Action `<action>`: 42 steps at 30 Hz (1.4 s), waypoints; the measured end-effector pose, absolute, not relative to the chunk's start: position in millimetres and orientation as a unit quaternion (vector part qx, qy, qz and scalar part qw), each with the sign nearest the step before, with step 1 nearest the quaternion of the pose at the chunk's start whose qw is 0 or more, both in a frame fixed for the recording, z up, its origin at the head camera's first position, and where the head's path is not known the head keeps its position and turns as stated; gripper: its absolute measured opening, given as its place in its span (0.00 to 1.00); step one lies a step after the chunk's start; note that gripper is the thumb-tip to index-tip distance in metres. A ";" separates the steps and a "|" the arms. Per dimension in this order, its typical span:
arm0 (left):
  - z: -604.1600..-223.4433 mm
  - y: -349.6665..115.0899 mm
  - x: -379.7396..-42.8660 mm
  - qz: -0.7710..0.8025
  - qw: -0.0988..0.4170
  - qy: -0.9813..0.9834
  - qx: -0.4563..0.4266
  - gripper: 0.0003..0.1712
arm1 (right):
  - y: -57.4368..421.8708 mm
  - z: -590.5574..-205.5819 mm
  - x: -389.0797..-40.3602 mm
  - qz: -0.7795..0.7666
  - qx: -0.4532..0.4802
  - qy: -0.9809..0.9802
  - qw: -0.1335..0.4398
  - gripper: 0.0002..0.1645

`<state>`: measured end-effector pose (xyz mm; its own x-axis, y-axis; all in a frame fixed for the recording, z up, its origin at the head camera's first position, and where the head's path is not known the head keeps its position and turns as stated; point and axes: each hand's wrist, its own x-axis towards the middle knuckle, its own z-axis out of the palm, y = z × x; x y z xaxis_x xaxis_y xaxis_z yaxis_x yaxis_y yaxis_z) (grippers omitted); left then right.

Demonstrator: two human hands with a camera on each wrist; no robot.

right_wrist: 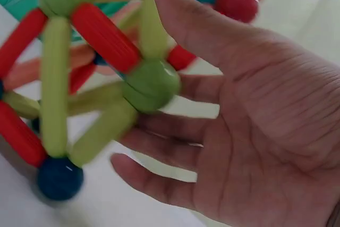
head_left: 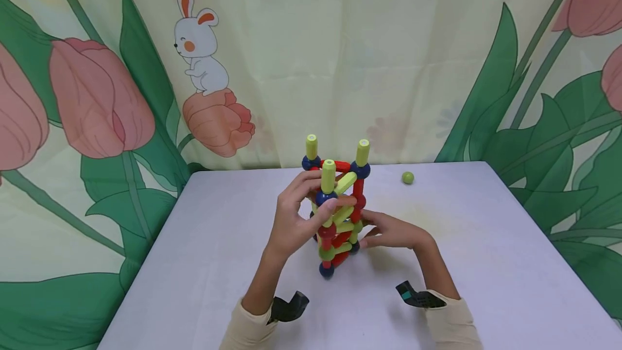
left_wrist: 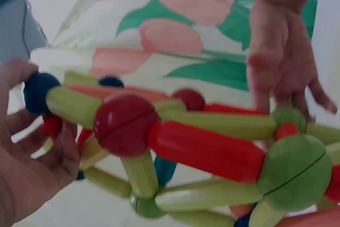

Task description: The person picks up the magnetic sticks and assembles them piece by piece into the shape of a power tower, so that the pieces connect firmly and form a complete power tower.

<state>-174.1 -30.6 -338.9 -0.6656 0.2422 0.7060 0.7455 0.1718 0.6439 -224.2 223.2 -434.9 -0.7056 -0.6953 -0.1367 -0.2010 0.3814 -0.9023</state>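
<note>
A tower of magnetic rods and balls (head_left: pixel 326 231) in red, yellow-green and dark blue stands on the white table, three short yellow-green rods pointing up from its top. My left hand (head_left: pixel 302 210) grips its upper part, thumb and fingers around the front corner just below a blue ball (head_left: pixel 326 197). In the left wrist view, that hand (left_wrist: pixel 37 147) holds one end of the frame. Low on the right side, my right hand (head_left: pixel 394 231) has its fingertips right at the tower. The right wrist view shows its loosely extended fingers (right_wrist: pixel 159 184) beside a green ball (right_wrist: pixel 151 84).
A single green ball (head_left: pixel 407 177) lies on the table (head_left: pixel 233 231), back right of the tower. Behind the table's far edge hangs a curtain (head_left: pixel 389 58) printed with tulips and a rabbit. Dark straps with small devices (head_left: pixel 289 307) sit at both wrists.
</note>
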 end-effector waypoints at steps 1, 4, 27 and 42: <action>-339.1 -35.0 -175.6 -0.555 0.225 -0.721 -0.349 0.17 | 227.2 -434.6 -226.7 -0.482 -0.289 0.783 0.265 0.37; -339.0 -46.3 -179.9 -0.575 0.209 -0.697 -0.374 0.17 | 241.2 -435.9 -237.9 -0.508 -0.273 0.776 0.256 0.27; -348.9 -31.3 -173.5 -0.617 0.190 -0.717 -0.262 0.16 | 289.5 -496.3 -336.4 -0.264 0.066 0.962 -0.031 0.26; -359.5 -44.6 -223.3 -0.654 0.070 -0.657 -0.370 0.36 | 236.4 -380.2 -307.4 -0.584 -0.117 0.791 -0.137 0.28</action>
